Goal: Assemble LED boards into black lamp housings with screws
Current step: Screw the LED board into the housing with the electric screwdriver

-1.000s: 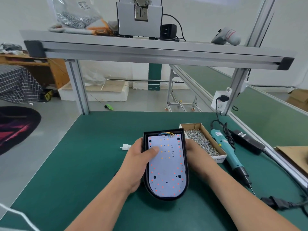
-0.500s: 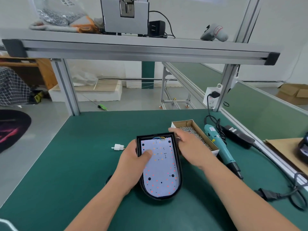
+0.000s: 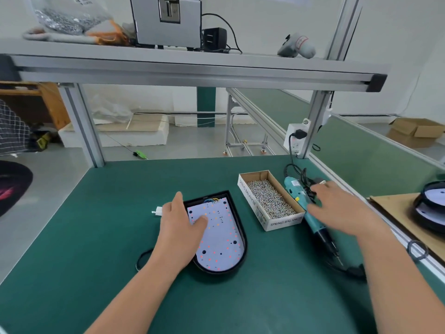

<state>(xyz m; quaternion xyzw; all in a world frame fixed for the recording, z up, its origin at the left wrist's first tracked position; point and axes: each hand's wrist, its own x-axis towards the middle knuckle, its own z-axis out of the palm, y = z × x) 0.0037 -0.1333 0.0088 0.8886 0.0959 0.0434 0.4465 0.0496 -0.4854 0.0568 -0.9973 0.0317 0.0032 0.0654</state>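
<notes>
A black lamp housing (image 3: 238, 221) lies flat on the green table, with a white LED board (image 3: 222, 239) dotted with red and orange points seated inside it. My left hand (image 3: 178, 233) rests along the housing's left wall, its thumb pressing on the board. My right hand (image 3: 342, 209) is over the teal electric screwdriver (image 3: 316, 226), which lies to the right of a cardboard box of screws (image 3: 269, 201). Its fingers are spread above the tool's upper body and not curled round it.
A small white connector (image 3: 157, 210) lies left of the housing. Two more housings with boards (image 3: 433, 209) are stacked on a cardboard sheet (image 3: 399, 213) at the far right. Black cables (image 3: 349, 270) trail from the screwdriver. An aluminium shelf (image 3: 192, 71) spans overhead.
My right hand left the housing's right side, passed over the screw box and now is above the screwdriver. The left hand stayed on the housing. The view shifted right.
</notes>
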